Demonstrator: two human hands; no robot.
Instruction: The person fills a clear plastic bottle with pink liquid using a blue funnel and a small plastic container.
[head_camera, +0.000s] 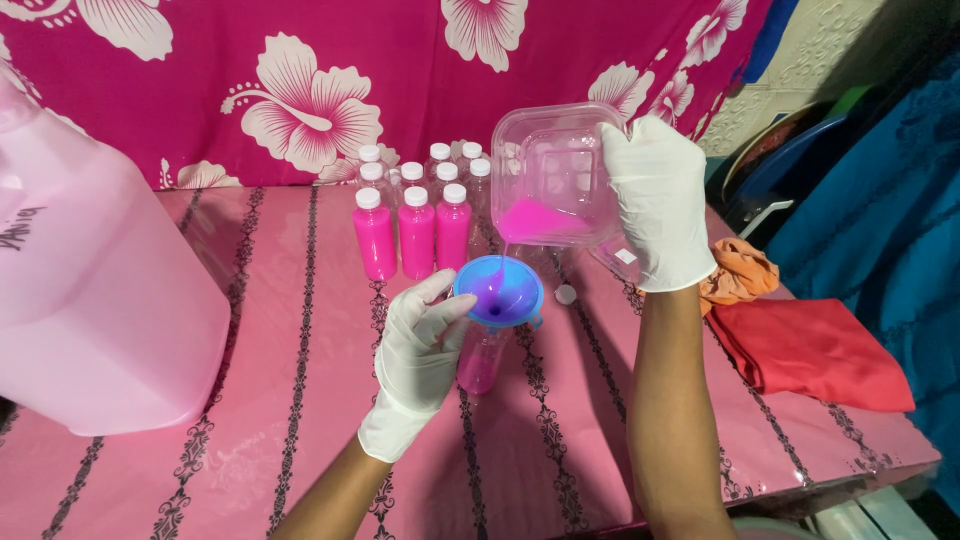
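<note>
My left hand (420, 350), in a white glove, grips a small clear bottle (482, 362) partly filled with pink liquid. A blue funnel (498, 290) sits in the bottle's neck. My right hand (655, 200), also gloved, tilts a clear square plastic container (550, 175) above the funnel. Pink liquid (535, 222) runs from its lower corner into the funnel. A white bottle cap (566, 294) lies on the table just right of the funnel.
Three filled pink bottles (412, 232) with white caps stand behind the funnel, with several clear capped bottles (440, 165) behind them. A large pale jug (100, 290) stands at left. Orange cloth (738, 275) and red cloth (815, 350) lie at right, near the table edge (880, 470).
</note>
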